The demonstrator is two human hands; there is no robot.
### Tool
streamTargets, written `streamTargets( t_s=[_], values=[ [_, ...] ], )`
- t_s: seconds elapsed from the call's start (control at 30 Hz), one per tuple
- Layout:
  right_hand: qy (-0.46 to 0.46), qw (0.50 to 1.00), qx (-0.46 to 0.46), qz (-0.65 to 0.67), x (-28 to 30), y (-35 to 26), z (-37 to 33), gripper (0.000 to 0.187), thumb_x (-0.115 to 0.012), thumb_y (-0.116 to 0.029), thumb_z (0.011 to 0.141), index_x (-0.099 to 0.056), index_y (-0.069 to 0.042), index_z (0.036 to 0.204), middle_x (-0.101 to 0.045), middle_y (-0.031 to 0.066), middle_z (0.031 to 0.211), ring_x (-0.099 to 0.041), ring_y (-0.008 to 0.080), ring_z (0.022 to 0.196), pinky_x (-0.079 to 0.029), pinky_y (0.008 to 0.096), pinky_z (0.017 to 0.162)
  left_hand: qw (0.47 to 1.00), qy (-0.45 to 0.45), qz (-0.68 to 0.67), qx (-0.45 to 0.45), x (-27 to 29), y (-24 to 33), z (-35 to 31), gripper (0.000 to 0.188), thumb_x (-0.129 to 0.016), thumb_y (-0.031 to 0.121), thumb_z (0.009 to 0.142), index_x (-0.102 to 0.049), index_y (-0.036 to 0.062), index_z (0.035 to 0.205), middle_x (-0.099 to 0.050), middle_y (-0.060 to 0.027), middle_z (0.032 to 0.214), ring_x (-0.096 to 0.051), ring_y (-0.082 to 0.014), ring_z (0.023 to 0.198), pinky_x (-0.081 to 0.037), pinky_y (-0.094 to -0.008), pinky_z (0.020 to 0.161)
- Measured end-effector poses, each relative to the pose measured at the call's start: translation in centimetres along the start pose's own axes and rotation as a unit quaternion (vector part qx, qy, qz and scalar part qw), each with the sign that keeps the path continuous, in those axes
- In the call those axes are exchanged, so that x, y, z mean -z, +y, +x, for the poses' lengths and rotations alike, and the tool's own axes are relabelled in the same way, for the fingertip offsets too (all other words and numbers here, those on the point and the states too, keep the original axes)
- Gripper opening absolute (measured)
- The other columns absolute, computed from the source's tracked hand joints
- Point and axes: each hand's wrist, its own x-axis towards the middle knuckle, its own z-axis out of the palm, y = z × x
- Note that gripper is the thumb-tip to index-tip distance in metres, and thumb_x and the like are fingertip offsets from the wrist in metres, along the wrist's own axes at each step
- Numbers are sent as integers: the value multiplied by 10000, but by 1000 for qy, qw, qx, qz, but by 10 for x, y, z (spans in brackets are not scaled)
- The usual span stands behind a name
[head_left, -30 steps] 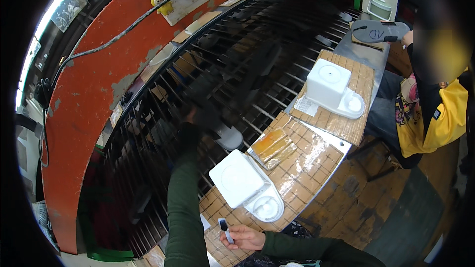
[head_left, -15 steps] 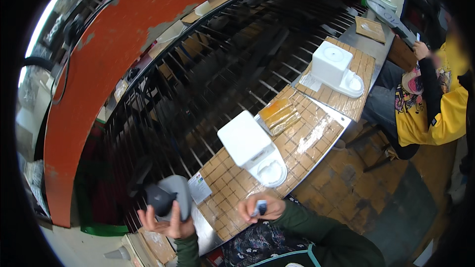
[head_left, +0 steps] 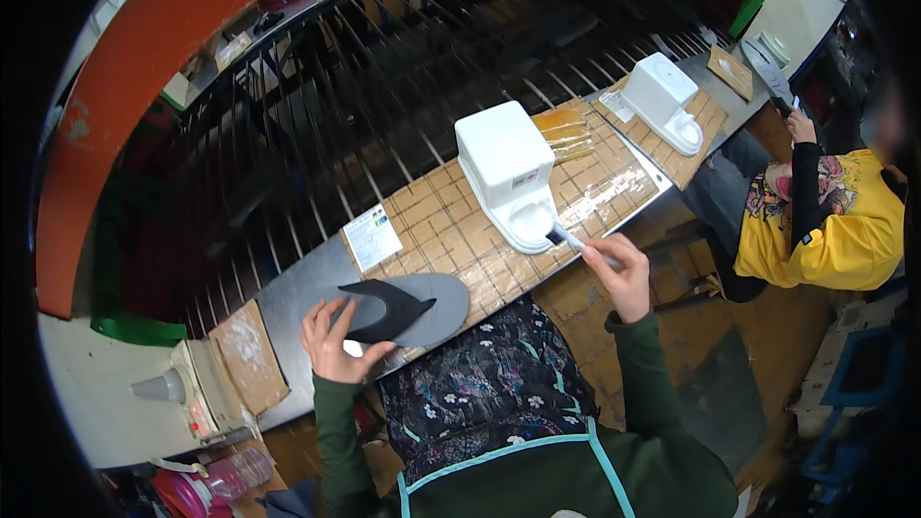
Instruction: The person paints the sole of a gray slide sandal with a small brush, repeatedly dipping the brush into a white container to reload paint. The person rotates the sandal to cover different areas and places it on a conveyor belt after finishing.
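Observation:
A shoe part [head_left: 436, 312] with a grey sole and a dark upper lies at the near edge of the bench. Over its left end is my left hand [head_left: 338, 350], fingers spread and thumb beside the near rim; I cannot tell how firmly it touches. My right hand [head_left: 624, 278] grips the pale handle of a small brush [head_left: 573, 239]. The dark bristles are at the round cup on the front of a white, box-topped dispenser [head_left: 506, 153]. What is inside the cup looks white.
Taped cardboard [head_left: 432, 201] covers the bench, with a printed label card [head_left: 372, 237] on it. Amber film [head_left: 564, 132] lies behind the dispenser. A rack of metal bars [head_left: 336, 139] runs beyond. At right sits a person in a yellow top [head_left: 839, 230], near a second dispenser [head_left: 662, 86].
The shoe part was held up in my left hand and now lies on the bench. My right hand has moved the brush to the dispenser's cup. The view has shifted.

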Motion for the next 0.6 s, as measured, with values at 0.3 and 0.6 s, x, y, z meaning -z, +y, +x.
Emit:
streamTargets(
  t_s=[0.3, 0.6],
  values=[
    [97, 841, 290, -446, -23, -9, 28, 57, -729, -204, 779, -725, -176, 828, -583, -17, 725, -544, 161, 651, -267, 374, 719, 962, 68, -217, 150, -3, 26, -28, 286, -854, 146, 657, -705, -48, 806, -699, -128, 763, -665, -304, 710, -521, -353, 671],
    [59, 854, 284, -431, -22, -17, 30, 59, -733, -218, 769, -717, -186, 816, -581, -17, 725, -548, 177, 664, -282, 397, 717, 990, -120, -19, -77, -19, 1, -47, 690, -660, 475, 816, -560, -46, 1257, -377, -233, 1450, -336, -461, 1330, -303, -536, 1069]
  ],
)
